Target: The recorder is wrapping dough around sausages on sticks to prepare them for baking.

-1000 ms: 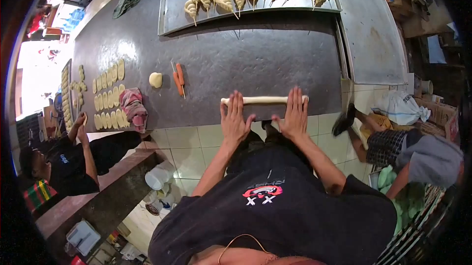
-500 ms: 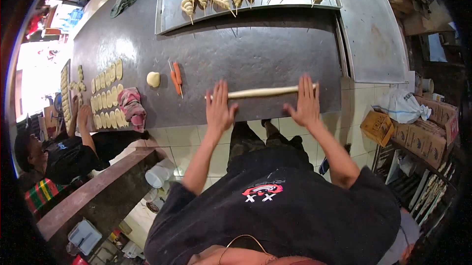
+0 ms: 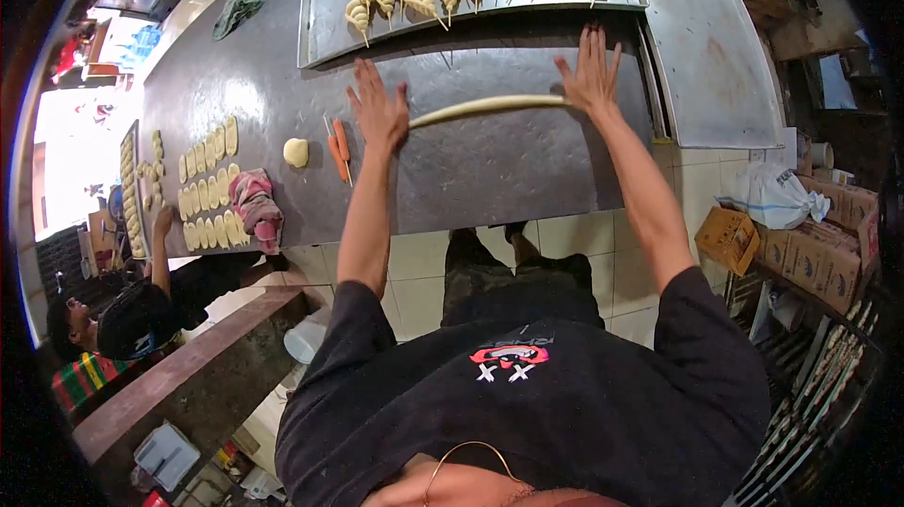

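Observation:
A long, thin rope of dough (image 3: 490, 104) lies across the grey metal table, bowed slightly away from me in its middle. My left hand (image 3: 380, 113) rests flat over its left end, fingers spread and pointing away. Over the right end lies my right hand (image 3: 590, 79), also flat with the fingers apart. Both palms hide the rope's tips. To the left of my left hand sit two orange sausages on sticks (image 3: 339, 149) and a round ball of dough (image 3: 296, 152).
A metal tray (image 3: 330, 48) of spiral dough on sticks stands at the table's far side. Flat dough ovals (image 3: 209, 192) and a pink cloth (image 3: 255, 206) lie left, where a co-worker (image 3: 132, 309) reaches in. Cardboard boxes (image 3: 810, 253) stand at right.
Both hands have moved away from me across the table, rolling the dough rope farther toward the tray. The rope now curves. The co-worker has leaned back a little.

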Motion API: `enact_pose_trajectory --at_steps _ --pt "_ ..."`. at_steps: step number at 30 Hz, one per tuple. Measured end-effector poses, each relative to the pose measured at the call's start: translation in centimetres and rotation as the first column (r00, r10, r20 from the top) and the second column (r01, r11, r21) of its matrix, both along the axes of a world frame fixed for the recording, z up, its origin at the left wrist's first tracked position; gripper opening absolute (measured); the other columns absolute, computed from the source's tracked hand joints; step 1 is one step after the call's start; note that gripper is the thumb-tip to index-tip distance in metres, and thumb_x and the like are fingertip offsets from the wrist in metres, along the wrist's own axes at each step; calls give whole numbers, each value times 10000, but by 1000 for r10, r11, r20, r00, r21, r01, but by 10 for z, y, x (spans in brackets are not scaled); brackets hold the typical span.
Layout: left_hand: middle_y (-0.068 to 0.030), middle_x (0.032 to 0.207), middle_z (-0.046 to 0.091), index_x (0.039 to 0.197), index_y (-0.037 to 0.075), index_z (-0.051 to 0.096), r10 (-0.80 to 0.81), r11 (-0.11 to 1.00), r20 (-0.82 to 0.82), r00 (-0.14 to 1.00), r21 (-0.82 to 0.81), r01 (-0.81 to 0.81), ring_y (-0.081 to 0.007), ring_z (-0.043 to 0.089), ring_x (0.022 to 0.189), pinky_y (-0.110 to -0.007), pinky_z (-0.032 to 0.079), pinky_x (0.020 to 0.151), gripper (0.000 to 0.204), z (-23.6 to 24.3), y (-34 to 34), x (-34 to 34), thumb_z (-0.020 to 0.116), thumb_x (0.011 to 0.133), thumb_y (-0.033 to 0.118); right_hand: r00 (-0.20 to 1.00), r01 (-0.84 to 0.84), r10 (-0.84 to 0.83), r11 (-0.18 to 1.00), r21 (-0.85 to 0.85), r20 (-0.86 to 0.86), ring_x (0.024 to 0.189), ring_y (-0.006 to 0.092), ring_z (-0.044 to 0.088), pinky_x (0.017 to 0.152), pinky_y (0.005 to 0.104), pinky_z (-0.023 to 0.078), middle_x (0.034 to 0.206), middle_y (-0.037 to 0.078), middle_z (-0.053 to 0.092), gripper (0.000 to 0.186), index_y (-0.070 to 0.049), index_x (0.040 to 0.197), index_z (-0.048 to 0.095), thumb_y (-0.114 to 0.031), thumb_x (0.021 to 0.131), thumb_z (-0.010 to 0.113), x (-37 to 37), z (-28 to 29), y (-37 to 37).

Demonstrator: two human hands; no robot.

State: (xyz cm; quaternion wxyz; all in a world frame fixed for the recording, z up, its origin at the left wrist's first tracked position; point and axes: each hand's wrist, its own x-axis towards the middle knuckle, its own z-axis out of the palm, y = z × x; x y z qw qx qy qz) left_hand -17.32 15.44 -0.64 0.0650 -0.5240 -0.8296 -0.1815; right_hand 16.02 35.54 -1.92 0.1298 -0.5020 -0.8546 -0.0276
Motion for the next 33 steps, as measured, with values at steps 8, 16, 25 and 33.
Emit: enact_pose_trajectory --at_steps 8,16,25,33 --pt "-187 1597 194 1533 -9 164 -43 971 197 980 -223 88 -323 165 1486 -517 113 1190 884 28 -181 117 550 902 475 984 -167 179 936 -310 11 1505 319 72 1191 534 35 1610 211 106 1023 55 1525 133 -730 904 346 109 40 -216" --pt "-180 1602 177 1530 16 192 -53 994 135 989 -91 65 -302 153 1491 -501 104 1198 810 9 -55 20 442 958 532 998 -20 27 992 -125 57 1500 300 116 1194 532 14 1610 185 152 899 15 1536 138 -639 956 347 25 18 -43" --pt "-149 1603 199 1526 193 314 -64 984 85 994 -161 77 -421 171 1459 -554 123 1181 721 13 -120 72 474 933 570 997 -28 37 991 -133 65 1472 361 181 1173 584 91 1603 115 226 705 -122 1532 285 -558 987 378 49 21 -128" --pt "-159 1484 386 1381 111 479 109 977 176 978 162 -138 -383 350 1355 -523 317 1056 579 26 -127 40 650 864 307 999 43 -41 989 -139 19 1479 381 141 1172 580 83 1621 89 178 653 -233 1525 318 -548 966 440 66 18 -184"
